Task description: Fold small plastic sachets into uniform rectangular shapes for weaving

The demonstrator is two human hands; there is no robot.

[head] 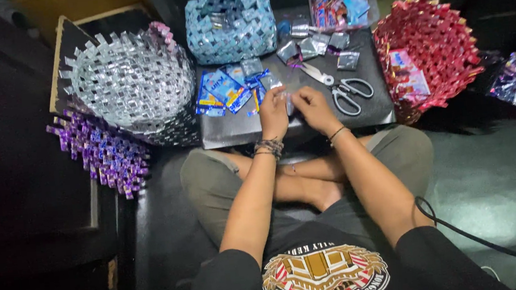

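Note:
My left hand point(274, 113) and my right hand point(315, 108) meet over the near edge of a low dark board point(231, 132), pinching a small silvery wrapper strip point(289, 102) between their fingertips. Blue wrappers point(226, 92) lie just left of my hands. A pair of scissors point(344, 90) with black handles rests just right of my right hand. I sit cross-legged behind the board, with bracelets on both wrists.
A silver woven basket point(129, 82) stands at the left above a purple woven piece point(104, 153). A blue woven basket point(230, 24) sits at the back, a red one point(431, 46) at the right. A clear tray of wrappers point(339, 8) and folded silver pieces point(318, 48) lie behind.

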